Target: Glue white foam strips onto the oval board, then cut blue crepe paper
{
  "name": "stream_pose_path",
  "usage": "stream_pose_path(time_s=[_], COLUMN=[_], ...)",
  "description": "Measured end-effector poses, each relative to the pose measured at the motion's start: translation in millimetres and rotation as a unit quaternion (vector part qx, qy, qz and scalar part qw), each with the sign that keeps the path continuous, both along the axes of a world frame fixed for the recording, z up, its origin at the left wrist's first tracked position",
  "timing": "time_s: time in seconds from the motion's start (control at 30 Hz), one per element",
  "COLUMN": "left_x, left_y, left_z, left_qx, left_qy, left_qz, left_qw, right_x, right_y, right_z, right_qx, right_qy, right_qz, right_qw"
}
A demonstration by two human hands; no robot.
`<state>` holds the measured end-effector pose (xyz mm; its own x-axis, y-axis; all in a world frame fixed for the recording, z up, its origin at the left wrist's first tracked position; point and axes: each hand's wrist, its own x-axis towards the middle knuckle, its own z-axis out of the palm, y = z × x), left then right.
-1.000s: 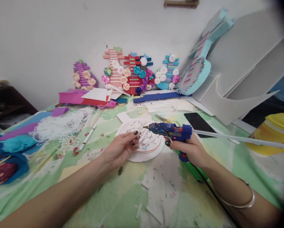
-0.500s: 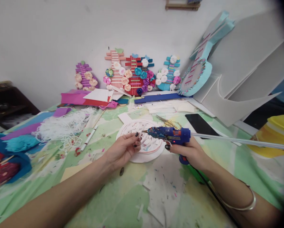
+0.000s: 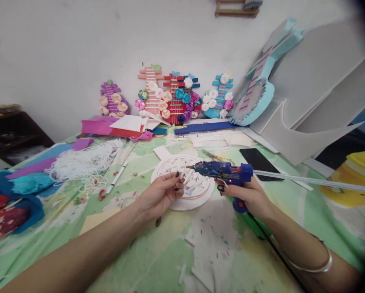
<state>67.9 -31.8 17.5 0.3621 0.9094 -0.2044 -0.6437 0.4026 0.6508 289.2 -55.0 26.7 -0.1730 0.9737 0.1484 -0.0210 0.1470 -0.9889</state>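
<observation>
Blue plastic glue gun (image 3: 223, 171) gripped in right hand (image 3: 251, 194), nozzle (image 3: 191, 167) just beside left hand (image 3: 163, 193), which pinches what looks like a thin white strip (image 3: 182, 173). Pose barely changed in a second; likely mid-gluing. Below, on table (image 3: 158, 260): flat round white disc (image 3: 191, 206), rough white slivers (image 3: 197, 180) on it. Behind: flower-trimmed guitar shapes (image 3: 173, 106).

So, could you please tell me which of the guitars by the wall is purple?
The guitar at the far left, with peach flowers; the others are pink, red or shades of blue.
</observation>
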Motion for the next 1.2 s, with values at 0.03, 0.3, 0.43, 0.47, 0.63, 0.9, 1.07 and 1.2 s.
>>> stream_pose_path(time_s=[0.03,0.3,0.43,0.47,0.63,0.9,1.07,1.2], left_x=[-0.3,-0.9,-0.7,-0.7,-0.6,-0.8,-2.1,-2.1], left_y=[-0.3,-0.7,-1.0,-1.2,-2.4,-2.7,-2.5,-3.0], left_z=[0.2,-0.8,-0.9,-0.6,0.1,-0.2,-2.2,-2.3], left_qx=[0.0,0.018,0.03,0.03,0.025,0.031,0.036,0.041], left_qy=[0.0,0.004,0.018,0.022,0.034,0.035,0.03,0.035], left_qz=[0.002,-0.009,-0.027,-0.029,-0.028,-0.034,-0.047,-0.051], left_qw=[1.0,1.0,0.999,0.999,0.999,0.998,0.998,0.997], right_x=[0.5,-1.3,-0.9,-0.9,-1.9,-0.3,-3.0,-3.9], right_y=[-0.7,-2.2,-0.8,-0.3,1.6,0.1,1.6,2.5], right_z=[-1.0,-0.8,-1.2,-1.3,-0.4,-1.2,3.3,6.8], right_qx=[-0.012,-0.018,-0.016,-0.015,0.006,-0.022,-0.003,-0.001], right_qy=[-0.001,-0.015,-0.012,-0.01,0.005,-0.009,0.005,-0.012], right_qz=[0.004,0.057,0.037,0.03,0.022,0.028,-0.027,-0.087], right_qw=[1.0,0.998,0.999,0.999,1.0,0.999,1.0,0.996])
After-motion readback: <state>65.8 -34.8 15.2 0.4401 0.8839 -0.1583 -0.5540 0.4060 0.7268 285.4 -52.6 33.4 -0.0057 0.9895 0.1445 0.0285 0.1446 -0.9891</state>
